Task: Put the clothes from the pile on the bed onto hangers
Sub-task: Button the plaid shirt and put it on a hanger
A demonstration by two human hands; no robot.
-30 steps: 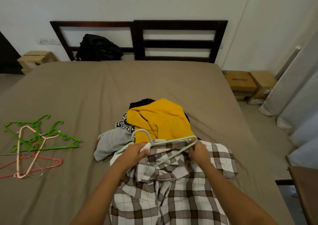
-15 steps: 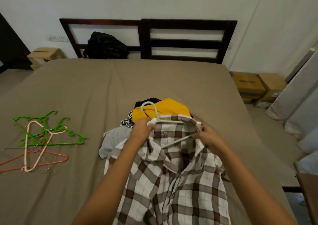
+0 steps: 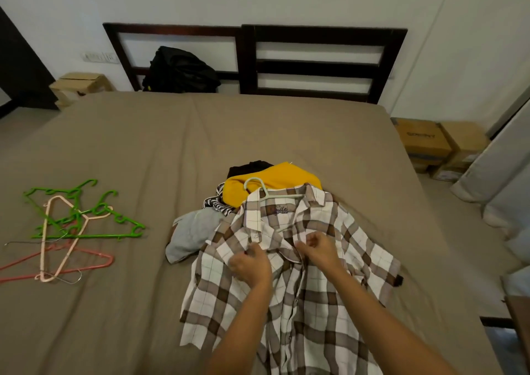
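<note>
Both hands sitting lower than half second ago, off hanger, down at button front. Left hand (image 3: 250, 265) pinching one front edge of plaid shirt (image 3: 341, 228); right hand (image 3: 319, 250) pinching opposite edge, hands close together. Shirt lying flat on bed (image 3: 258, 133), pale hanger (image 3: 265, 192) sitting inside collar, hook overlapping yellow garment (image 3: 282, 175) of pile.

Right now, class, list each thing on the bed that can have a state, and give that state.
plaid shirt: on the hanger, lying flat, collar open.
pale hanger: inside the shirt's shoulders, hook sticking out.
left hand: pinches the shirt's front.
right hand: pinches the shirt's front.
yellow garment: crumpled in the pile, unhung.
grey garment: crumpled, unhung.
spare hangers: loose, bare heap.
</note>
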